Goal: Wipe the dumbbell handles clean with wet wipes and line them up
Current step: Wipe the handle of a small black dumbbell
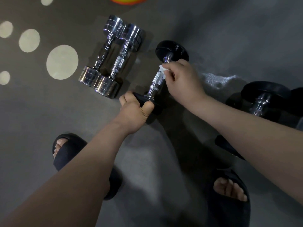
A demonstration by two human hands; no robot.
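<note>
The black dumbbell (161,76) sits mid-floor (229,38), just right of two chrome dumbbells (111,58). My left hand (134,112) clenches its near plate; my right hand (182,79) pinches the wet wipe (162,69) against the handle. Loosening my left grip could let it roll into the chrome pair.

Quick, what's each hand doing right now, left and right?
Left hand: closed on the near head of the black dumbbell.
Right hand: closed on a white wet wipe, pressed against the dumbbell's handle.
</note>
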